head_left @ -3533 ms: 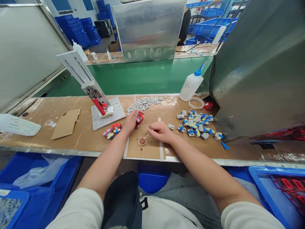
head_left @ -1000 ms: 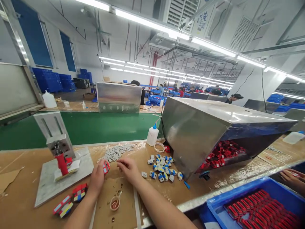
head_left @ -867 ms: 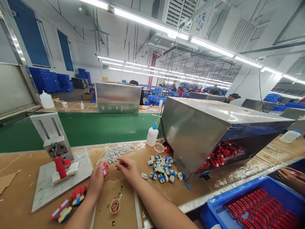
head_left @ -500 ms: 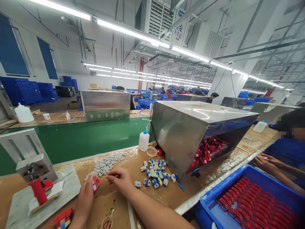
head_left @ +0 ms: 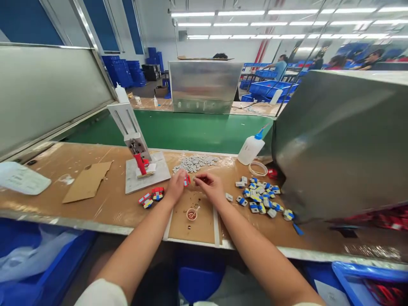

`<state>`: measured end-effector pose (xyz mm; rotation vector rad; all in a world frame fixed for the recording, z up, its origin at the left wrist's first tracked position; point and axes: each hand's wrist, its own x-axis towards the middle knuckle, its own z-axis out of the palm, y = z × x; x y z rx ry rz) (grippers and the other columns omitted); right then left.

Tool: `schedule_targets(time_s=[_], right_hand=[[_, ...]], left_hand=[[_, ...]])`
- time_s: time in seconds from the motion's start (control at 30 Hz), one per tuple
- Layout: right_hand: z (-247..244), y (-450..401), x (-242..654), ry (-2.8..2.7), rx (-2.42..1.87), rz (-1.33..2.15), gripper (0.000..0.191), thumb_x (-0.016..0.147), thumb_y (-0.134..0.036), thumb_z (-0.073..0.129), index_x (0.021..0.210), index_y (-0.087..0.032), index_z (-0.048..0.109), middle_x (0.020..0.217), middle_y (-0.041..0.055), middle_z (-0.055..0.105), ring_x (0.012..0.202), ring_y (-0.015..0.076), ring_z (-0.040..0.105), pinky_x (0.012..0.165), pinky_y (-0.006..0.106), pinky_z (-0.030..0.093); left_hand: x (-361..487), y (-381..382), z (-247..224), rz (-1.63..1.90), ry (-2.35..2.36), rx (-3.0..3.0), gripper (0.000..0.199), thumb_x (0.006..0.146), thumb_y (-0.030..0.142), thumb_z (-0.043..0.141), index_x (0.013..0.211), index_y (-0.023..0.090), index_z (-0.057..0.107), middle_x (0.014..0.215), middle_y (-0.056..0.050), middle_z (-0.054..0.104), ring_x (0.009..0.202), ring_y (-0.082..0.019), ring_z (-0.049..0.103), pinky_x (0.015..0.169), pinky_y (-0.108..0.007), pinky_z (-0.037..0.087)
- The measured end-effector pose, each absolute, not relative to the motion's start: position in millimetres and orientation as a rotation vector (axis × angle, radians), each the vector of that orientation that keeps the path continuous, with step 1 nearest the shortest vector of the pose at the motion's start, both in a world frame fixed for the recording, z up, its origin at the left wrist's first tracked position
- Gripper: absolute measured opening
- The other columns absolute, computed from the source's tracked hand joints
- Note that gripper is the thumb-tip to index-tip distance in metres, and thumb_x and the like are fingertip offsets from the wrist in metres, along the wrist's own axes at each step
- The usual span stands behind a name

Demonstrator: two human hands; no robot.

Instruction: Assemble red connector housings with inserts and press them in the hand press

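My left hand (head_left: pixel 176 186) is closed round a small red plastic part (head_left: pixel 187 180) with a light blue face. Just to its right, my right hand (head_left: pixel 211 187) has thumb and forefinger pinched together. Whatever sits at those fingertips is too small to name. Behind both hands spreads a pile of small flat grey pieces (head_left: pixel 197 162). A little cup of reddish-brown stuff (head_left: pixel 191 214) with a small stick in it stands nearer me. Left of my left hand lie several red-and-blue parts (head_left: pixel 152 196). White blocks with blue and yellow (head_left: pixel 259 193) are heaped at the right.
A metal press with a red handle (head_left: pixel 140 163) stands at left behind a cardboard piece (head_left: pixel 87 182). At right are a squeeze bottle (head_left: pixel 251 148), a tape ring (head_left: pixel 258 168) and a large metal box (head_left: pixel 338 148). A green belt (head_left: pixel 197 131) runs behind the table.
The view has swung left and down, so the whole press and both forearms now show. My hands stay close together, the left still holding the red part and the right still pinching.
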<state>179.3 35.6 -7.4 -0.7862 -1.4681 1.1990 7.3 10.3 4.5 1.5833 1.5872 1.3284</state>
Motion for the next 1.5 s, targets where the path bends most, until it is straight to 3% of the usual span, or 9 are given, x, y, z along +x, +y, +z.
schedule_targets(time_s=[0.2, 0.7, 0.97, 1.07, 1.23, 1.5], right_hand=[[2, 28, 184, -1.652, -0.776, 0.978, 0.025, 0.092, -0.045, 0.075, 0.092, -0.021, 0.08, 0.084, 0.0046, 0.077, 0.073, 0.0165, 0.07, 0.071, 0.03, 0.059], [1, 25, 180, -1.784, -0.724, 0.789, 0.02, 0.099, -0.036, 0.067, 0.094, -0.021, 0.079, 0.092, 0.0061, 0.075, 0.082, 0.0162, 0.068, 0.067, 0.027, 0.058], [-4, 22, 177, -1.75, -0.791, 0.914, 0.018, 0.1, -0.038, 0.066, 0.098, -0.021, 0.071, 0.092, 0.0049, 0.074, 0.084, 0.017, 0.069, 0.071, 0.028, 0.057], [-3, 23, 180, -1.779, -0.803, 0.989, 0.022, 0.103, -0.041, 0.062, 0.113, -0.021, 0.062, 0.091, 0.0029, 0.071, 0.078, 0.0153, 0.067, 0.068, 0.026, 0.053], [7, 25, 192, -2.213, -0.753, 0.784, 0.022, 0.112, -0.04, 0.046, 0.1, -0.023, 0.055, 0.088, 0.0009, 0.067, 0.073, 0.0158, 0.062, 0.066, 0.026, 0.042], [11, 21, 193, -2.251, -0.783, 0.499, 0.028, 0.114, -0.044, 0.045, 0.104, -0.023, 0.061, 0.095, 0.0044, 0.069, 0.071, 0.0171, 0.06, 0.062, 0.029, 0.03]], left_hand=[[7, 5, 5, 1.29, 1.506, 1.66, 0.048, 0.107, 0.058, 0.033, 0.084, 0.022, 0.054, 0.077, -0.002, 0.057, 0.076, -0.02, 0.054, 0.075, -0.031, 0.042], [10, 2, 3, 1.255, 1.554, 1.732, 0.055, 0.11, 0.065, 0.028, 0.086, 0.022, 0.054, 0.079, -0.003, 0.058, 0.078, -0.02, 0.055, 0.074, -0.032, 0.042], [7, -1, 2, 1.197, 1.621, 1.851, 0.059, 0.11, 0.068, 0.022, 0.093, 0.024, 0.056, 0.08, -0.003, 0.06, 0.074, -0.021, 0.057, 0.073, -0.034, 0.039], [5, -4, 4, 1.195, 1.621, 1.923, 0.059, 0.111, 0.068, 0.021, 0.097, 0.023, 0.058, 0.081, -0.004, 0.061, 0.074, -0.021, 0.058, 0.073, -0.035, 0.04], [3, -7, 4, 1.188, 1.525, 1.959, 0.057, 0.111, 0.066, 0.023, 0.101, 0.023, 0.059, 0.089, -0.005, 0.066, 0.081, -0.022, 0.061, 0.078, -0.035, 0.046], [6, -8, 6, 1.252, 1.453, 1.902, 0.053, 0.111, 0.061, 0.023, 0.098, 0.022, 0.058, 0.088, -0.005, 0.064, 0.082, -0.021, 0.06, 0.08, -0.035, 0.049]])
